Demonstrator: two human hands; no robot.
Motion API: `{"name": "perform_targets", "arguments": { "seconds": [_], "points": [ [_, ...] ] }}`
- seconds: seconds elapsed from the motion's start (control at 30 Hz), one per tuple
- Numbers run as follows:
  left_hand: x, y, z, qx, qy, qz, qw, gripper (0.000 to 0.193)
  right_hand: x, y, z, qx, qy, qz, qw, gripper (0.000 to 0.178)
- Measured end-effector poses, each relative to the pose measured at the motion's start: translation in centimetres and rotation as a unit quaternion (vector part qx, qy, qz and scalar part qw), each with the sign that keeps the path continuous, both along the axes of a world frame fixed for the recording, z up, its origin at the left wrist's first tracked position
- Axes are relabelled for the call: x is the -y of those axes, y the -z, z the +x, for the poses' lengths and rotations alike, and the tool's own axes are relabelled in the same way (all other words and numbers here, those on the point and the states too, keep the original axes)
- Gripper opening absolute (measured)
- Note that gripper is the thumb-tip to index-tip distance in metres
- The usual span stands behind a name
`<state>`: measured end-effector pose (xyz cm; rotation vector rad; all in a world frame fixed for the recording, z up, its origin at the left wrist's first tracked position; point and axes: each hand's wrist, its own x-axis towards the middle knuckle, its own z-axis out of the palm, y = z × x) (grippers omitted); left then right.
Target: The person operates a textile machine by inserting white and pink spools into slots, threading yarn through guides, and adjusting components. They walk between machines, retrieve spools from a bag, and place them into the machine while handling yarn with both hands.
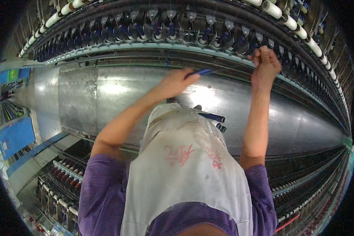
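Note:
My left hand [176, 83] is closed around a slim dark blue bobbin [202, 72], whose free end points right toward the machine; both are a little blurred. My right hand [266, 66] is raised at the front of a long row of spindles with blue bobbins [171, 30] on a spinning frame. Its fingers are bent together in a pinch, and whatever is between them is too small to make out. Several bobbin tubes [213, 117], dark and white-ended, stick out from the front of my white apron [185, 157].
White rollers [289, 23] run along the top of the frame, above a pale green rail [161, 46] in front of the spindles. A metal-plated floor [78, 92] lies between this frame and another spinning machine [67, 173] behind me. Blue machine panels [15, 135] stand far left.

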<state>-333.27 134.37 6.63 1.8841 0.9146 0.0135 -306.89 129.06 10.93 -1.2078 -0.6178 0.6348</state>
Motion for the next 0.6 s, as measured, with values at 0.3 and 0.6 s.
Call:
{"name": "perform_targets", "arguments": {
  "seconds": [0.3, 0.6],
  "points": [
    [-6.4, 4.1, -16.6, -0.211, 0.013, 0.213, 0.954, 0.038, 1.8, 5.9, 5.6, 0.742, -0.174, -0.155, 0.628, 0.021],
    [-8.6, 12.9, -37.6, -0.104, -0.458, 0.014, 0.883, 0.047, -2.1, 20.7, -2.1, 0.618, -0.217, -0.322, 0.684, 0.011]
  ]
}}
